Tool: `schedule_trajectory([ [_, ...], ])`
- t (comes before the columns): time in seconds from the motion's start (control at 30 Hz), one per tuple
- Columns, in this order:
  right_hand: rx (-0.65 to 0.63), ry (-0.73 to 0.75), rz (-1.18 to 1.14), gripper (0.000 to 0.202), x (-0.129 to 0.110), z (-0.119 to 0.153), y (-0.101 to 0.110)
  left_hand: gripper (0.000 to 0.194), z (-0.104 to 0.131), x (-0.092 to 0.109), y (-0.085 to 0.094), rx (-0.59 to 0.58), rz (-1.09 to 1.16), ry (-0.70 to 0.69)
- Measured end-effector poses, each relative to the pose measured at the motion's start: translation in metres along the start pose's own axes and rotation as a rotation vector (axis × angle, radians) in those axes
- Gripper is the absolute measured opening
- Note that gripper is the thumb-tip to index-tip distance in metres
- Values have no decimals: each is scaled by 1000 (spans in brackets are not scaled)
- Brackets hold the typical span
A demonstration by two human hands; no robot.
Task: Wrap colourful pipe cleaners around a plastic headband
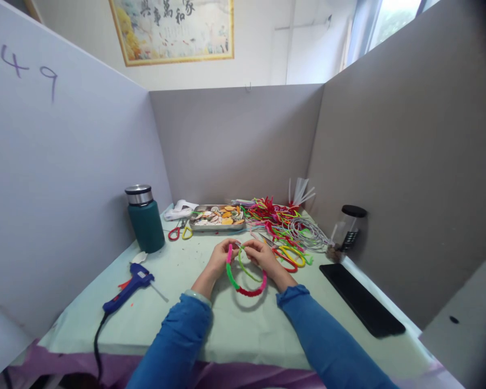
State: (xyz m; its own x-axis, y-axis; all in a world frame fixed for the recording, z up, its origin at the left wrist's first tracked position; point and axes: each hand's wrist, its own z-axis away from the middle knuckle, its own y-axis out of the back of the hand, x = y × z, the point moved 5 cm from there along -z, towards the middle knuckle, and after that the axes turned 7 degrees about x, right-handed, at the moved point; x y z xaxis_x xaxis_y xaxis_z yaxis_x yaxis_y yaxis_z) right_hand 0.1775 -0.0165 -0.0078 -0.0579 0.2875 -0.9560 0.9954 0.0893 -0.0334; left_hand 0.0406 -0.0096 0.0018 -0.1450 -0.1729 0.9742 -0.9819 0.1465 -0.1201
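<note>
Low over the middle of the table hangs a fuzzy hoop [249,292], wrapped in pink, green and red pipe cleaner. My left hand [219,258] is closed in a pinch at the hoop's pink upper left end. Across from it, my right hand [263,255] pinches a light green pipe cleaner [248,272], which curves down inside the hoop to its pink right side. The fingertips of both hands nearly meet at the top. Fingers partly hide the hoop's ends and what exactly lies between them.
A blue glue gun [130,287] and a green bottle [146,224] stand left. Behind are a metal tray [216,227] of small pieces, scissors [180,233] and piled pipe cleaners [271,213]. At right: red-and-yellow-handled scissors [292,256], a clear jar [350,227], a black phone-like slab [361,299].
</note>
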Motion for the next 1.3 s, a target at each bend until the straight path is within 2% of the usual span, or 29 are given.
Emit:
schedule_trajectory([
  [0.27,-90,-90,-135,22,-3,4,-2,35,1,5,0,-32,25,-25],
  [0.53,-139,-107,-137,26,-4,6,-6,30,0,5,1,-10,-22,-43],
  [0.73,-169,-23,-60,22,-13,10,-7,32,2,6,1,7,-62,-31],
  [1.0,-142,-24,28,17,-2,5,-10,34,4,1,2,41,-85,89],
  [1.3,-62,-6,30,20,-12,9,-5,38,3,0,1,11,-36,119],
])
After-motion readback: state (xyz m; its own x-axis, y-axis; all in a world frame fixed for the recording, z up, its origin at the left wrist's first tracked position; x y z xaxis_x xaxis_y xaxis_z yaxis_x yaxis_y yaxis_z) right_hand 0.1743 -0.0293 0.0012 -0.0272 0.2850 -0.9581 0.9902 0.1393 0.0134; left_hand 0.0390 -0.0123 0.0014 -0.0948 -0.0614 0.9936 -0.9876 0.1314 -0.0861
